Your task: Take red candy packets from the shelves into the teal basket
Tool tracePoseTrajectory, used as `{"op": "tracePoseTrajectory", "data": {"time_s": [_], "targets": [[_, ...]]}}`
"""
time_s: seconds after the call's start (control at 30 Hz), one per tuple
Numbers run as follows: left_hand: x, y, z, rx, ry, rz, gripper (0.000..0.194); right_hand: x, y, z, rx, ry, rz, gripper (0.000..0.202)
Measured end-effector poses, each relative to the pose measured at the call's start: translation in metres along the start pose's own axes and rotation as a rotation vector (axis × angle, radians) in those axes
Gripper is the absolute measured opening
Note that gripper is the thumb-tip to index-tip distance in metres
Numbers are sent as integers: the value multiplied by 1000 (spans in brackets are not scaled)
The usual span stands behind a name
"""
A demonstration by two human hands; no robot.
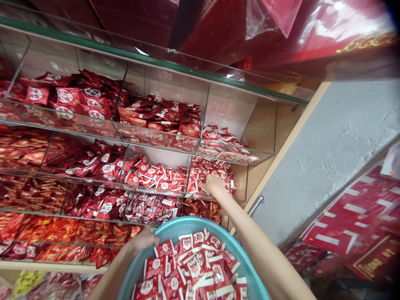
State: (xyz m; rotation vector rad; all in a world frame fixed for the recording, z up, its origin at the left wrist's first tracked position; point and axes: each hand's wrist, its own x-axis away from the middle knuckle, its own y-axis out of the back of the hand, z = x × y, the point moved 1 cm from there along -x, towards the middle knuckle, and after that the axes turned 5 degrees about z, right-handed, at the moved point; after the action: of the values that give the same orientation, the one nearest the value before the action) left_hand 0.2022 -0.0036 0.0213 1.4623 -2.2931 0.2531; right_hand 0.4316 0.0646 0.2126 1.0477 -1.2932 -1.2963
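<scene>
A teal plastic basket full of small red and white packets fills the lower middle. My left hand has its fingers closed over the basket's left rim. Up on the shelf, my right hand reaches into the rightmost compartment and touches the red and white packets there. Its fingers are bent against the pile, and whether they grip a packet is hidden. Similar packets lie in the compartment to its left.
Glass-fronted shelves hold many red packets in divided compartments. Large red boxes or bags rest on the top glass shelf. A wooden side panel and grey wall stand at right, with red packages lower down.
</scene>
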Motion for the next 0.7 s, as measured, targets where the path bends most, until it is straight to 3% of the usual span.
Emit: {"op": "tracePoseTrajectory", "data": {"time_s": [0.1,0.23,0.43,0.7], "targets": [[0,1,0,-19,-18,3,15,1,1,9,45,-9,-60,44],[2,0,-3,-13,-2,2,15,-2,0,25,74,-46,-17,42],[6,-3,-6,-18,32,-15,14,-2,1,12,49,52,-21,46],[5,-2,-3,1,-11,10,15,-2,-4,17,40,-19,129,50]]}}
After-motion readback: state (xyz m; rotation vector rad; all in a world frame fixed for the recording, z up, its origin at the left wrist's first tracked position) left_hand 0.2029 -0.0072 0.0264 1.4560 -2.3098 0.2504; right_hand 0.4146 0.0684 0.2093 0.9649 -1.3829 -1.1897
